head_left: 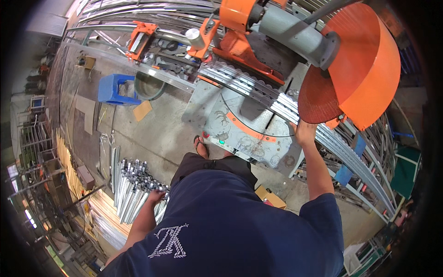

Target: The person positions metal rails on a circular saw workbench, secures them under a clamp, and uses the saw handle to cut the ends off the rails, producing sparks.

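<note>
My right hand (pixel 304 132) grips long silver metal profiles (pixel 339 145) lying across the saw table (pixel 214 111). Close beside its fingers is the dark red cutting disc (pixel 318 99) of a cut-off saw, partly covered by an orange guard (pixel 371 60). Further left, the profiles run through the orange clamp base (pixel 242 55), and some have a scalloped edge. Down at my left side, my left hand (pixel 156 197) hangs by a heap of short cut metal profiles (pixel 134 184); its fingers are too dark and small to make out.
A blue plastic stool (pixel 110 89) and a round tub (pixel 150 85) stand on the floor beyond the saw table. An orange stop block (pixel 140 39) sits on the rail at far left. Near my right leg is an open cardboard box (pixel 272 198). Long metal stock lies at the back.
</note>
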The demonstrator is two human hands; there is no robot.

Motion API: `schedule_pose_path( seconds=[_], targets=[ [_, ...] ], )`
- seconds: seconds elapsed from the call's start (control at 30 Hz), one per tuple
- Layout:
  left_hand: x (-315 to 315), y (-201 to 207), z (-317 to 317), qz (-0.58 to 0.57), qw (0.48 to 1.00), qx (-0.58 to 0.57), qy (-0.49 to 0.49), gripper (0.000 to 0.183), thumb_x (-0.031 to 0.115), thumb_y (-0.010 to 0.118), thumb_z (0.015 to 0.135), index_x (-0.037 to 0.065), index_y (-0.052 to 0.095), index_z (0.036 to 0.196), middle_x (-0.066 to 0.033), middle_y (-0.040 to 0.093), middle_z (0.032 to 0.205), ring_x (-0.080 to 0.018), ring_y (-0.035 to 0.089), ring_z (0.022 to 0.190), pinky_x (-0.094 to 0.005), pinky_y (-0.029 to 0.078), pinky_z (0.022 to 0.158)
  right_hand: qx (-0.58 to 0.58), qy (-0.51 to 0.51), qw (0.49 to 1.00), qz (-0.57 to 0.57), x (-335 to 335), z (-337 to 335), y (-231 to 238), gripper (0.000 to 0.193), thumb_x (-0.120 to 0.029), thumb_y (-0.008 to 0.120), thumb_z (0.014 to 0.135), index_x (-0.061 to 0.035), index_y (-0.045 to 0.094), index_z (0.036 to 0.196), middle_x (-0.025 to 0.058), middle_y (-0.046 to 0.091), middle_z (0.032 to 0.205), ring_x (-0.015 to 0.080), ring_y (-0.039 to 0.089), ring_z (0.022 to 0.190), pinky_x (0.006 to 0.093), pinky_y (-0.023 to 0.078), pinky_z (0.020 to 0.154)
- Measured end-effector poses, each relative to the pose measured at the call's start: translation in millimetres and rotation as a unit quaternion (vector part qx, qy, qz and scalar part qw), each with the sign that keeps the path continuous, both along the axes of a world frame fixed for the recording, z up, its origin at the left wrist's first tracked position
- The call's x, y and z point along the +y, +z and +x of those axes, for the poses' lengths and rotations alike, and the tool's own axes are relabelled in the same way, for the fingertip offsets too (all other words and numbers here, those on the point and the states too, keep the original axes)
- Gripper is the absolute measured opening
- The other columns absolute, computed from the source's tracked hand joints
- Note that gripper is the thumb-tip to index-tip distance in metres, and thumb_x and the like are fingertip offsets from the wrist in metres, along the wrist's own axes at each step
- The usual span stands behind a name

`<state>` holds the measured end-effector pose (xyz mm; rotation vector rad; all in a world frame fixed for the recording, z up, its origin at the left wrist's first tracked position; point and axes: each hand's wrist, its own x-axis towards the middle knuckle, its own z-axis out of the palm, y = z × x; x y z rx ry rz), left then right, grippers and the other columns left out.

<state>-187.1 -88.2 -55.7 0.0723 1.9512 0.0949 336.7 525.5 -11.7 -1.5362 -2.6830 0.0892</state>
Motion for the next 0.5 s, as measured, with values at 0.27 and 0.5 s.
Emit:
schedule_pose_path(
  seconds=[0.27,0.5],
  targets=[
    [232.5,10.7,-41.1,0.278,0.956,0.026,-0.084,0.036,0.034,0.062,0.095,0.003,0.067,0.112,-0.0025,0.067,0.086,-0.0122,0.061,0.077,-0.0292,0.049,0.070,0.054,-0.005,0.998,0.009,6.7,-55.1,2.2,0.077,-0.043,0.073,0.082,0.0031,0.043,0.136,0.0284,0.049,0.134,0.0463,0.046,0.123,0.0527,0.036,0.103],
    [172.6,54.8,-84.9,0.231,0.963,0.139,0.002,0.035,0.036,0.061,0.095,0.005,0.069,0.108,-0.0034,0.068,0.085,-0.0123,0.059,0.075,-0.0310,0.047,0.065,0.174,-0.070,0.982,-0.034,37.5,38.3,-8.4,0.054,-0.046,0.076,0.076,-0.0031,0.066,0.108,0.0154,0.057,0.099,0.0360,0.054,0.098,0.0475,0.041,0.088]
  ],
)
